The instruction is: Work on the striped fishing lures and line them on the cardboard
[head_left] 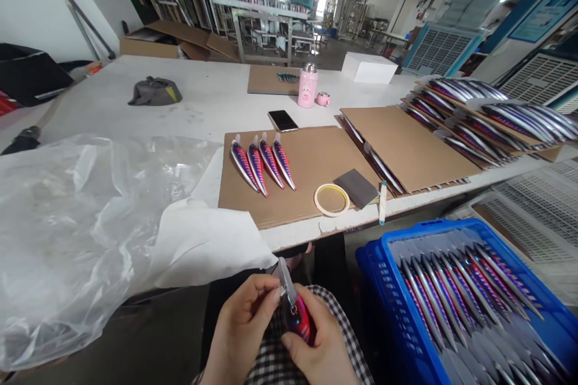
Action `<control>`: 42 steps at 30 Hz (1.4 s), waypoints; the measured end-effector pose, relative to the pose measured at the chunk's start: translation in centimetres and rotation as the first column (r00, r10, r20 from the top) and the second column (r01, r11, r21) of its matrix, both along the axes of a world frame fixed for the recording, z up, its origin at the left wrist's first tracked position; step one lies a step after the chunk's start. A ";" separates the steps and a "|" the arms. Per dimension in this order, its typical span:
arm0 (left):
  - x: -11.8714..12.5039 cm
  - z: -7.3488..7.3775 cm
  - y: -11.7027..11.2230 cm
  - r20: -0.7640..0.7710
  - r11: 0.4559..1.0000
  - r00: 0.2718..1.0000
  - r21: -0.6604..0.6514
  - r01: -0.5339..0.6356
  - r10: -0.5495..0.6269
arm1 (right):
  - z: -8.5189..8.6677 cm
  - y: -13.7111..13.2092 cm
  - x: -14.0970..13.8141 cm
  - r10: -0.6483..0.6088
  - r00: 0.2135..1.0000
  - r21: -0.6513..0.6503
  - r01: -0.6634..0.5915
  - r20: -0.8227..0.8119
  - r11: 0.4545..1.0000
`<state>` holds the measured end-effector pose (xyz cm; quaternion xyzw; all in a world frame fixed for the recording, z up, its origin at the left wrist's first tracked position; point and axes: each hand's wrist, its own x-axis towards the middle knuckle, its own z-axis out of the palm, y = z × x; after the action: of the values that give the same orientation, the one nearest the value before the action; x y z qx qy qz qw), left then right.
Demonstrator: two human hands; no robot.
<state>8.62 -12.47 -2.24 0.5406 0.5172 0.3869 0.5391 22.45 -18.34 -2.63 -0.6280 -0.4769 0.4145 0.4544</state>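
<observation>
While my hands hold a fishing lure (298,320) up, it sits just above the checked cloth (275,362) on my lap.
My wrists turn inward: my left hand (241,328) pinches the lure's clear lip (284,280) in a narrow grip, and my right hand (318,346) wraps closely around its red body. A blue crate (388,252) of lures sits to my right; four lures (264,162) lie on cardboard (311,159) ahead.
</observation>
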 end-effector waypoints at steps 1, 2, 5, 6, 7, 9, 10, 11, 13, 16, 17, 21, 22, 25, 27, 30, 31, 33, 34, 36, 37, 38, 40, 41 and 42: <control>0.0 0.1 0.0 0.025 1.000 1.000 -0.027 -0.001 0.002 | 0.2 0.0 0.0 0.006 1.000 -0.010 -0.006 -0.030 1.000; 0.0 0.3 -0.1 0.051 0.999 0.999 -0.053 -0.002 0.005 | 0.3 0.1 0.0 0.013 0.998 -0.018 -0.014 -0.066 1.000; 0.3 1.0 -0.4 0.088 0.995 0.996 -0.100 0.013 -0.004 | 0.7 0.4 0.1 0.040 0.984 -0.036 -0.047 -0.175 0.998; 0.4 1.2 -0.6 0.083 0.995 0.996 -0.100 0.023 -0.014 | 0.9 0.5 0.1 0.046 0.979 -0.046 -0.056 -0.197 0.997; 0.5 1.3 -0.7 0.071 0.995 0.997 -0.093 0.038 -0.031 | 0.9 0.6 0.2 0.046 0.976 -0.061 -0.061 -0.213 0.996; 0.6 1.4 -1.0 0.039 0.995 0.997 -0.062 0.073 -0.071 | 1.1 0.8 0.2 0.033 0.973 -0.104 -0.059 -0.230 0.993; 0.7 1.4 -1.1 0.027 0.995 0.996 -0.044 0.085 -0.084 | 1.2 0.9 0.2 0.022 0.972 -0.121 -0.052 -0.234 0.991; 0.7 1.4 -1.2 0.019 0.995 0.996 -0.030 0.091 -0.091 | 1.3 1.0 0.1 0.012 0.971 -0.133 -0.045 -0.238 0.990; 0.7 1.3 -1.2 0.014 0.994 0.995 -0.021 0.104 -0.104 | 1.5 1.1 0.1 -0.005 0.967 -0.148 -0.033 -0.254 0.988; 0.7 1.4 -1.3 0.028 0.993 0.993 -0.023 0.118 -0.117 | 1.7 1.1 0.1 -0.023 0.948 -0.164 -0.031 -0.318 0.986; 0.8 1.5 -1.4 0.035 0.992 0.992 -0.021 0.124 -0.123 | 1.7 1.1 0.1 -0.031 0.940 -0.161 -0.026 -0.341 0.987; 0.8 1.7 -1.6 0.060 0.990 0.989 -0.019 0.137 -0.135 | 1.4 1.0 0.4 -0.039 0.920 -0.129 -0.013 -0.390 0.992; 0.8 1.6 -1.5 0.060 0.991 0.989 -0.028 0.134 -0.132 | 1.3 0.9 0.4 -0.028 0.914 -0.118 -0.021 -0.406 0.993; 0.5 1.0 -1.3 0.024 0.993 0.993 -0.032 0.112 -0.112 | 1.3 0.7 0.3 0.023 0.893 -0.075 -0.063 -0.450 0.995; 0.2 0.7 -1.1 -0.034 0.994 0.994 0.006 0.108 -0.108 | 1.3 0.6 0.3 0.061 0.896 -0.049 -0.091 -0.440 0.995; -0.2 0.3 -0.9 -0.137 0.989 0.984 0.078 0.128 -0.116 | 1.3 0.5 0.3 0.088 0.913 -0.024 -0.106 -0.397 0.994; -0.2 0.3 -0.9 -0.159 0.987 0.981 0.096 0.127 -0.110 | 1.2 0.6 0.3 0.096 0.917 -0.017 -0.112 -0.388 0.994; -0.3 0.1 -0.8 -0.184 0.985 0.978 0.119 0.121 -0.098 | 1.2 0.6 0.4 0.111 0.922 -0.005 -0.122 -0.370 0.993; -0.3 0.1 -0.8 -0.192 0.985 0.977 0.125 0.119 -0.094 | 1.1 0.6 0.4 0.111 0.928 -0.004 -0.121 -0.356 0.993; -0.3 0.0 -0.8 -0.211 0.984 0.973 0.131 0.123 -0.093 | 1.1 0.5 0.4 0.104 0.940 -0.014 -0.115 -0.326 0.993; -0.3 -0.1 -0.8 -0.224 0.983 0.970 0.134 0.128 -0.096 | 1.1 0.5 0.4 0.098 0.944 -0.023 -0.111 -0.316 0.994; -0.3 -0.1 -0.8 -0.237 0.982 0.966 0.137 0.133 -0.098 | 1.1 0.4 0.4 0.093 0.946 -0.034 -0.109 -0.310 0.993; -0.2 0.1 -0.8 -0.255 0.980 0.962 0.146 0.138 -0.098 | 1.1 0.4 0.4 0.086 0.949 -0.054 -0.108 -0.304 0.993; -0.2 0.2 -0.8 -0.255 0.979 0.962 0.153 0.138 -0.095 | 1.1 0.4 0.4 0.082 0.950 -0.064 -0.106 -0.302 0.992; -0.1 0.3 -0.7 -0.252 0.978 0.963 0.154 0.138 -0.096 | 1.1 0.5 0.5 0.075 0.952 -0.073 -0.101 -0.296 0.992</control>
<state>8.51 -13.22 -1.94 0.6577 0.5113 0.3279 0.4455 22.91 -17.86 -1.49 -0.5571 -0.4132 0.5432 0.4731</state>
